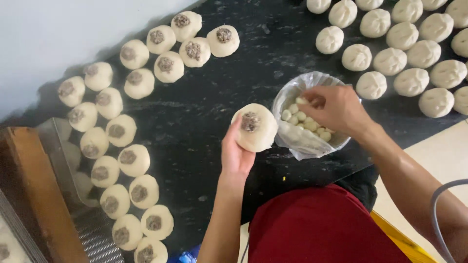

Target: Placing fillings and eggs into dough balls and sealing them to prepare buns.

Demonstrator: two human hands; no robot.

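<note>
Left hand (237, 155) cups the open dough round (254, 127) with its dab of dark filling up and level beside the plastic-lined bowl (292, 92), while the right hand (336, 108) dips in, fingertips pinching one pale ball (302, 101) (best lifted singly, gently, dough held level).

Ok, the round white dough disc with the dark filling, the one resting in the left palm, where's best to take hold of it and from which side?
Grip the round white dough disc with dark filling by its bare rim, from the right side. The left hand cups it from below and behind, and the filling sits in a central dent, so the edge is probably the only clean hold. The right hand is nearest, at the plastic-lined bowl.
</note>
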